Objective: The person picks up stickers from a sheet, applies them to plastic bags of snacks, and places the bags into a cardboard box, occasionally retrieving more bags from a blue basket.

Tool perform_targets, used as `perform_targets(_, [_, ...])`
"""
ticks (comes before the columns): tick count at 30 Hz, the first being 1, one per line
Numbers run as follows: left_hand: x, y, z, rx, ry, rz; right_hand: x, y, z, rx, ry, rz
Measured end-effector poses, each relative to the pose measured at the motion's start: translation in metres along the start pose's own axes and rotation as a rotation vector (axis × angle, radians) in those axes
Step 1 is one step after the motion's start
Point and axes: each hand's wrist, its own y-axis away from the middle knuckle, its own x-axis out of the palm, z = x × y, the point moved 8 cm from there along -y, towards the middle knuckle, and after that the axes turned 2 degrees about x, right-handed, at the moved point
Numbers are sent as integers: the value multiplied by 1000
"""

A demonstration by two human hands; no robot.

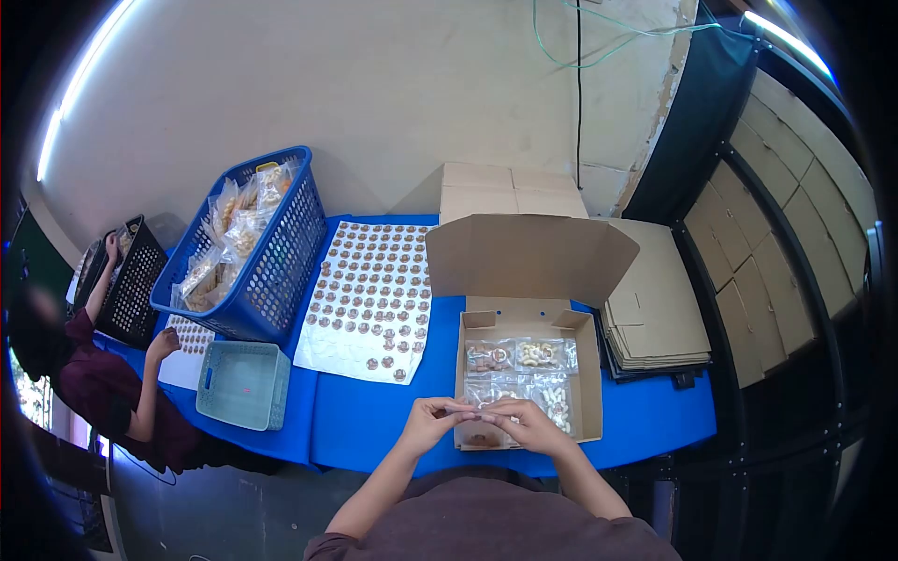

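Observation:
My left hand and my right hand meet over the front of an open cardboard box. Fingers of both are pinched close together; whatever lies between them is too small to make out. Inside the box are clear plastic packets. A packet of reddish-brown pieces with a round mark sits at the back left, and a packet of pale, cashew-like nuts at the back right. Another packet of pale pieces lies nearer, partly behind my right hand. The box lid stands raised at the back.
Left of the box lies a sheet of round stickers. Beyond it are a blue basket full of packets and a pale green tray. Flat cardboard is stacked at right. A co-worker stands at far left beside a black basket.

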Motion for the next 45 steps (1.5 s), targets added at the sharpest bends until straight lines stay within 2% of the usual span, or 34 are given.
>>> perform_targets(2, [1, 0, 0, -167, 67, 35, 3, 1, -2, 99, -82, 106])
perform_targets(6, [-1, -6, -5, -148, 64, 44, 3, -2, -12, 117, -34, 80])
perform_targets(8, [-14, -8, -9, -22, 102, -142, -9, -2, -26, 141, -106, -166])
perform_targets(9, [-17, -8, -10, -19, 102, -147, -10, -5, -29, 138, -105, -162])
perform_targets(11, [-17, -4, -10, -57, 85, -73, -24, -3, -44, 237, -236, -299])
perform_targets(12, [-13, -2, -10, -59, 84, -75, -25, -4, -36, 212, -203, -276])
perform_targets(13, [1, 0, -16, 12, -27, 8, -24, -2, -26, 213, -207, -275])
perform_targets(14, [14, 2, -23, 85, -144, 93, -19, -5, -1, 71, -55, -240])
perform_targets(15, [21, 3, -27, 87, -155, 92, -11, -8, 18, -75, 96, -206])
perform_targets(17, [39, 9, -46, 266, -326, 117, 5, -9, 19, -154, 86, -152])
perform_targets(20, [38, 6, -48, 252, -289, 134, 5, -12, 19, -248, -66, -171])
perform_targets(24, [40, 8, -49, 266, -319, 109, 2, -16, 21, -262, -142, -163])
perform_targets(26, [39, 7, -48, 265, -308, 82, 4, -21, 2, -123, -252, -196])
perform_targets(27, [38, 8, -47, 260, -296, 59, 5, -22, 4, -122, -251, -196])
perform_targets(28, [39, 10, -44, 259, -294, 59, -3, -20, 5, -72, -169, -311])
perform_targets(30, [36, 14, -24, 55, -174, 32, -15, -15, 9, 14, -89, -510])
perform_targets(31, [36, 13, -23, 53, -172, 33, -17, -15, 4, 18, -89, -511])
perform_targets(33, [26, 9, -22, 34, -187, -83, -9, -21, -2, -50, -22, -335])
perform_targets(34, [27, 10, -22, 33, -188, -82, -8, -20, -4, -49, -22, -336])
perform_targets(36, [25, 9, -29, 83, -168, -122, 2, -21, -11, -2, -255, -189])
perform_targets(37, [25, 8, -30, 86, -168, -122, 0, -22, -10, -5, -253, -189])
perform_targets(39, [22, 9, -35, 134, -140, -99, 7, -22, -11, 102, -520, -59])
perform_targets(40, [20, 10, -37, 135, -140, -99, 8, -21, -8, 169, -546, -11])
perform_targets(42, [25, 12, -29, 5, 50, 33, 2, -19, -1, 154, -466, 2])
perform_targets(43, [22, 12, -28, 7, 49, 33, 0, -18, 1, 139, -385, 16])
perform_targets(45, [22, 13, -20, -58, -46, 82, 0, -17, -12, 147, -434, -6])
